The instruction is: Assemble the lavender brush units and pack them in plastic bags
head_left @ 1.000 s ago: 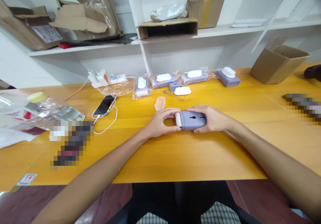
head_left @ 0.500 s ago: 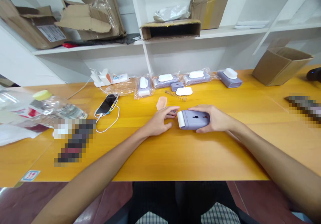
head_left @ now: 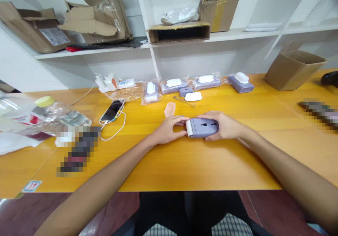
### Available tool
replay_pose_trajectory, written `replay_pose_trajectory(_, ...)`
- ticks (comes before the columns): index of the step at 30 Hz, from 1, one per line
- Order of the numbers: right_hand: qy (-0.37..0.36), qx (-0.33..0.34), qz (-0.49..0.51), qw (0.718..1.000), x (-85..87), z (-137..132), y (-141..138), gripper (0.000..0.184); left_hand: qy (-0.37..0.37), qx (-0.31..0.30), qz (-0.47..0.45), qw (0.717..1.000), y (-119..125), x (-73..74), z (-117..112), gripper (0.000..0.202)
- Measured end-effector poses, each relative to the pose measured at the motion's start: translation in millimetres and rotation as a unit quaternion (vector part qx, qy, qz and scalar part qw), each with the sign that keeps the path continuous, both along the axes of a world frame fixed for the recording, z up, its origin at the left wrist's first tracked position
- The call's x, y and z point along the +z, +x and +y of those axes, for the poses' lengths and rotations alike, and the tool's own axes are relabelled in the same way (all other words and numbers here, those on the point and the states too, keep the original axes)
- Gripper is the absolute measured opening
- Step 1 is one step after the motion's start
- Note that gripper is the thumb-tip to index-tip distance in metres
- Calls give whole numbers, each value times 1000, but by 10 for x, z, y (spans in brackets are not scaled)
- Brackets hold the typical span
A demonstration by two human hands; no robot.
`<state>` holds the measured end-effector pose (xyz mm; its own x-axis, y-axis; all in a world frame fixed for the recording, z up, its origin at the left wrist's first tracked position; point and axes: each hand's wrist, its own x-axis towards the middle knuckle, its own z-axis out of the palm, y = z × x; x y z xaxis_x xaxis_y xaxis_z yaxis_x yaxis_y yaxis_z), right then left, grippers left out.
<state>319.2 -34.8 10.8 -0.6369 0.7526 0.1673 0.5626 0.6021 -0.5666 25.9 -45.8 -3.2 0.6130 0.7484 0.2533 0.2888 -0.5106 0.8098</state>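
My right hand (head_left: 224,125) is wrapped around the far end of a purple-grey plastic device (head_left: 198,131) with two dark keyhole-shaped slots in its upper face. A white ribbed end piece (head_left: 189,128) faces left. My left hand (head_left: 169,129) grips that white end between thumb and fingers. Just beyond my left hand lies a pale pink, shallow plastic piece (head_left: 170,109). Farther back are a coiled metal spring (head_left: 185,101), a white oval part (head_left: 193,97) and a small purple-grey block (head_left: 186,91).
Several similar devices, one a purple-grey unit (head_left: 241,83), line the back of the table. A phone (head_left: 113,110) with a cable, a power strip (head_left: 116,84) and plastic bottles (head_left: 63,114) are on the left. A cardboard box (head_left: 293,70) stands at the right, below shelves.
My left hand has closed onto the white end of the device, where before its fingers were apart from it. The device has shifted slightly left in my right hand's grip.
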Motion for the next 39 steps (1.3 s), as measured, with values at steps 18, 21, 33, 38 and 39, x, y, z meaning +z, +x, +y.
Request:
replay_pose_trajectory(18,32,19,111,993,-120,17,-79,70,155,83,198,964,15,-78,-19,56)
replay_pose_trajectory(21,-9,4,173,985,-152,16,-105,57,164,88,259,948,-17,-96,15,56)
replay_pose_trajectory(33,41,-179,47,982,-440,335,266,56,159,89,346,920,-84,-114,49,59)
replay_pose_trajectory(38,98,-186,-87,974,-461,321,348,62,160,90,341,922,-86,-118,57,60)
replay_pose_trajectory(39,105,-175,-135,970,-457,318,336,64,159,90,342,922,-85,-117,60,60)
